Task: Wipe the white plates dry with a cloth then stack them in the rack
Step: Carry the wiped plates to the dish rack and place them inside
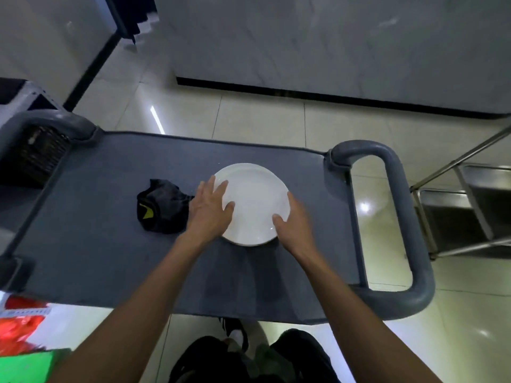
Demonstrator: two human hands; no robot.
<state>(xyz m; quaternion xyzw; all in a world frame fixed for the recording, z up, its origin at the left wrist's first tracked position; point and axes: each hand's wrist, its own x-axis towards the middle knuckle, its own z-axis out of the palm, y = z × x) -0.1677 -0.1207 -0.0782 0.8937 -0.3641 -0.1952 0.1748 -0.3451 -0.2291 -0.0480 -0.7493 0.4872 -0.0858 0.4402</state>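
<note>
Room: glossy tiled floor (249,114), pale marble-look wall panels with a black base strip.
Surface: grey plastic cart (110,244) with a loop handle at each end.
Left hand (211,208): fingers spread and straight, resting on the white plate (254,200) at its left rim.
Right hand (293,219): loosely open, touching the plate's right rim.
Count: one plate, lying flat mid-cart; one crumpled dark cloth (160,208) just left of it.

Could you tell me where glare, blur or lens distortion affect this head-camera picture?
Head view: ceiling-light glare on the glossy floor tiles; motion blur on the right hand and frame edges; wide-angle bending of the cart edges; the white plate looks washed out, and the dark cloth shows little detail.
</note>
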